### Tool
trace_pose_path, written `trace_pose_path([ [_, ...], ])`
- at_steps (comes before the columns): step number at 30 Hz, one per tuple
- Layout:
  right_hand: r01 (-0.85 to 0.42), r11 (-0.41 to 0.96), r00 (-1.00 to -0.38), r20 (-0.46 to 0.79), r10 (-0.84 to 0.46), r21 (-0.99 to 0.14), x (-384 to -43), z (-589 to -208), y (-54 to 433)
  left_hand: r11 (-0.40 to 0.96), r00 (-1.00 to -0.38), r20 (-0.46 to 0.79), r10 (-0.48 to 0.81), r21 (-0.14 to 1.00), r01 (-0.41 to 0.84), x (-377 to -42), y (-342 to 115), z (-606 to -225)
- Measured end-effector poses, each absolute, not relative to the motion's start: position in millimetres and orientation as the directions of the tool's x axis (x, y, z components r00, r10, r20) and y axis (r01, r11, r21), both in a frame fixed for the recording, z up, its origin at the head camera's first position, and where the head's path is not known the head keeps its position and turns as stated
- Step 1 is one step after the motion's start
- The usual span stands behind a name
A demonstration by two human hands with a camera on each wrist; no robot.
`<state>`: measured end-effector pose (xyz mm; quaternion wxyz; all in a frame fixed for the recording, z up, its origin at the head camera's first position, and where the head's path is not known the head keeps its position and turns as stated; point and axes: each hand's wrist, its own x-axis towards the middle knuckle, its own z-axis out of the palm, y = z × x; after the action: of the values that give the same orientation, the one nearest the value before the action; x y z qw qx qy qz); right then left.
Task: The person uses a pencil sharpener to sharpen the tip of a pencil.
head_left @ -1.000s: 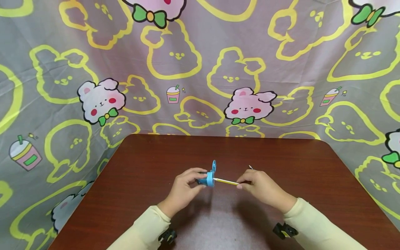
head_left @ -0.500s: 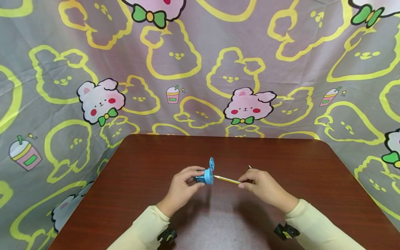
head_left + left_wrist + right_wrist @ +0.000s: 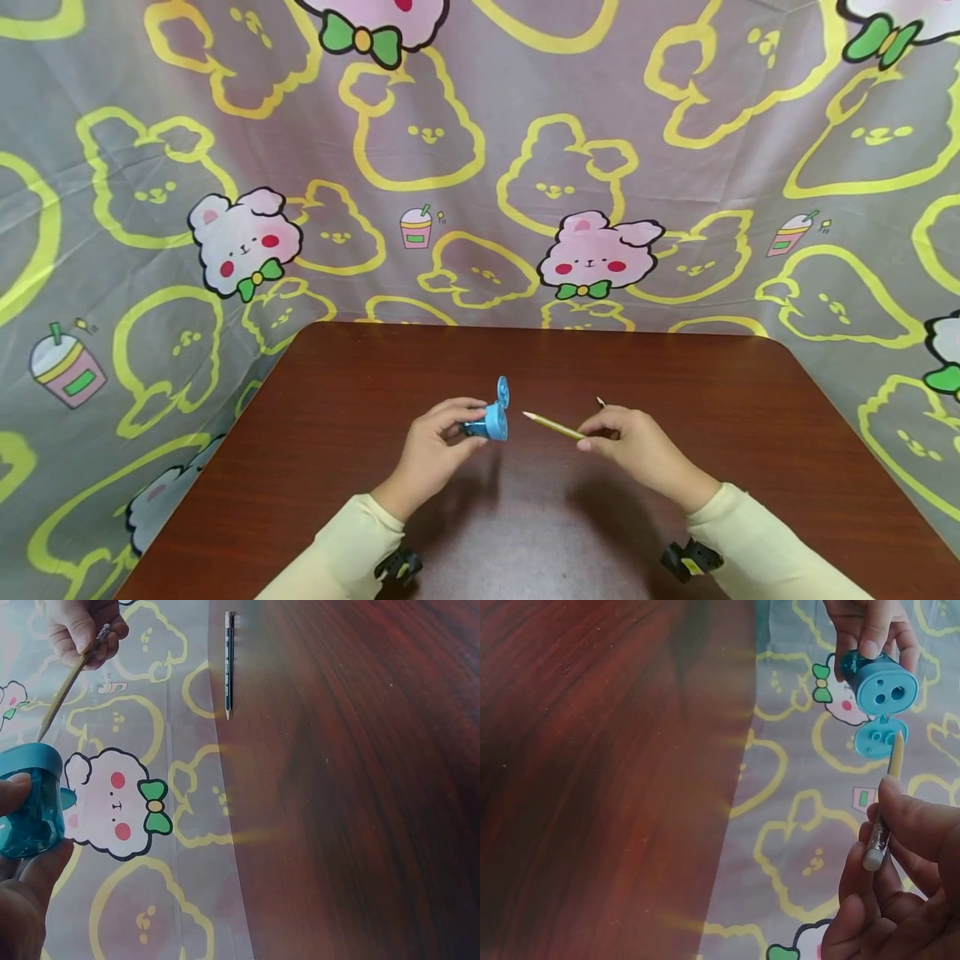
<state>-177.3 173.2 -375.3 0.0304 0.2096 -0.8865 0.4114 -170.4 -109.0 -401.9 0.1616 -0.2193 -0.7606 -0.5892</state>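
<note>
My left hand point(image 3: 431, 446) grips a blue pencil sharpener point(image 3: 495, 422) above the table. Its flip lid point(image 3: 881, 739) hangs open on a hinge, and the right wrist view shows several round holes in the sharpener's face. Between thumb and fingers, my right hand point(image 3: 637, 446) pinches a yellow pencil point(image 3: 553, 426). The pencil's bare wooden tip points at the sharpener, with a small gap between them in the head view. A whitish end of the pencil sticks out behind the right thumb in the right wrist view.
A second, dark pencil point(image 3: 229, 667) lies on the brown wooden table point(image 3: 420, 367); in the head view the right hand mostly hides it. A grey cloth point(image 3: 480, 167) with cartoon animals hangs behind and beside the table. Black wrist cameras are strapped below both hands.
The pencil tip has come out of the sharpener and moved away to the right. My left hand has shifted slightly left with the sharpener and turned it a little.
</note>
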Motion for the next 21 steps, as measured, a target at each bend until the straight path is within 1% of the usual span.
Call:
trace_pose_path([
  [8, -0.315, 0.588, -0.944, 0.183, -0.274, -0.745, -176.6, -381.1, 175.5, 0.210, -0.845, 0.514, 0.145, 0.819, 0.534, -171.7, -111.8, -406.2],
  [15, -0.239, 0.590, -0.969, 0.145, -0.202, -0.771, -176.7, -386.1, 175.6, 0.203, -0.801, 0.574, 0.170, 0.775, 0.598, -171.4, -113.2, -406.7],
  [21, -0.186, 0.598, -0.981, 0.120, -0.149, -0.779, -175.6, -389.7, 175.9, 0.210, -0.780, 0.599, 0.180, 0.752, 0.625, -171.9, -112.4, -407.1],
])
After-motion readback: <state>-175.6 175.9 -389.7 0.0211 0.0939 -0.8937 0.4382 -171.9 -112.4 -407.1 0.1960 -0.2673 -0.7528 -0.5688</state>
